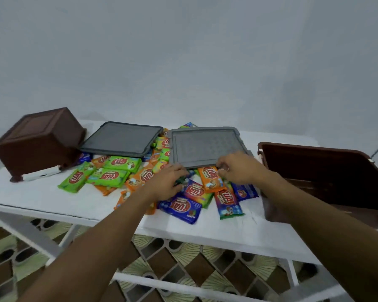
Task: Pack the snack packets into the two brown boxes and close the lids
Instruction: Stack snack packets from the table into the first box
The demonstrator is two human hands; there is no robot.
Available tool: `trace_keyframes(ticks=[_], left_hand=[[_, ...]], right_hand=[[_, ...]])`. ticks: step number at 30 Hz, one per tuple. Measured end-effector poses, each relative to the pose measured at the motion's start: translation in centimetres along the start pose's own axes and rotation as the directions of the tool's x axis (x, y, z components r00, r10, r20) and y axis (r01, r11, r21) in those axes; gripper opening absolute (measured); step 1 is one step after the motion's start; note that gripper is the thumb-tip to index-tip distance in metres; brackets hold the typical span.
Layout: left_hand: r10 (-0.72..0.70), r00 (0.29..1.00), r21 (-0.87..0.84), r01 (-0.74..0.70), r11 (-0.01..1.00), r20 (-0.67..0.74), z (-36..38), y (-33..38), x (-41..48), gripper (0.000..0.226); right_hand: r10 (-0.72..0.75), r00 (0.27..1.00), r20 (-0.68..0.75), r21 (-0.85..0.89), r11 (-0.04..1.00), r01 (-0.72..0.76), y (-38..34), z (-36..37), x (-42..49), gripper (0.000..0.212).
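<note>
1. At the far left we see a brown box [37, 142] of smooth plastic. It is tipped over with a panelled face turned upward. A small white object [43, 173] lies against its near corner on the white table [52, 203].
2. Next, a dark grey lid [122, 138] lies flat. It is rectangular with rounded corners, and its near edge rests on packets.
3. The snack packets [116, 168] spread across the table's middle in a loose, overlapping heap of glossy oblong wrappers in green, orange, blue and purple. The green ones on the left lie roughly crosswise.
4. The left hand [167, 182] rests palm down on the heap with its fingers curled. We cannot tell whether they clasp a packet.
5. A second grey lid [205, 146], with a finely textured surface, covers the heap's far part.
6. The right hand [240, 168] bends its fingers at that lid's near edge. We cannot tell whether it is pinching anything. Just below it, an orange packet [212, 178] points away from us, with its far end under the lid.
7. At the far right, a second brown box [327, 171] stands open, partly behind the right forearm.
</note>
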State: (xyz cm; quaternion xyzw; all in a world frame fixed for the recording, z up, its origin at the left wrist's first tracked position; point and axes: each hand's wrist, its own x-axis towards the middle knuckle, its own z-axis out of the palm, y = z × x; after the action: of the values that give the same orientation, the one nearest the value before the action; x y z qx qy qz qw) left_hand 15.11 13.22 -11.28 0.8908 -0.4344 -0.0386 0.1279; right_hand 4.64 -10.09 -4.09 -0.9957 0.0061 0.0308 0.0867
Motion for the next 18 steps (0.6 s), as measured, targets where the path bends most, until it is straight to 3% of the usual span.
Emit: trace_keyframes(ticks=[3, 8, 11, 14, 18], left_hand=[[0.018, 0.993, 0.033, -0.014, 0.999, -0.118, 0.1, -2.3, 0.5, 0.045], [0.032, 0.996, 0.098, -0.023, 0.995, -0.085, 0.0, -5.1, 1.0, 0.049], [0.052, 0.994, 0.11, -0.041, 0.993, -0.097, -0.4, -6.4, 1.2, 0.054], [-0.062, 0.997, 0.008, 0.063, 0.998, -0.047, -1.1, -6.5, 1.4, 0.074], [-0.18, 0.982, -0.014, 0.182, 0.983, 0.06, -1.0, -5.7, 1.1, 0.084]], right_hand=[[0.199, 0.98, 0.025, 0.024, 0.98, -0.2, -1.5, 1.9, 1.3, 0.032], [0.427, 0.904, 0.003, 0.204, 0.885, -0.419, -4.3, 4.8, 2.9, 0.034], [0.503, 0.862, 0.058, 0.314, 0.811, -0.494, -4.6, 5.4, 3.7, 0.057], [0.555, 0.812, 0.179, 0.397, 0.715, -0.576, -4.5, 5.0, 3.9, 0.08], [0.518, 0.82, 0.244, 0.396, 0.718, -0.572, -4.7, 4.9, 4.1, 0.065]])
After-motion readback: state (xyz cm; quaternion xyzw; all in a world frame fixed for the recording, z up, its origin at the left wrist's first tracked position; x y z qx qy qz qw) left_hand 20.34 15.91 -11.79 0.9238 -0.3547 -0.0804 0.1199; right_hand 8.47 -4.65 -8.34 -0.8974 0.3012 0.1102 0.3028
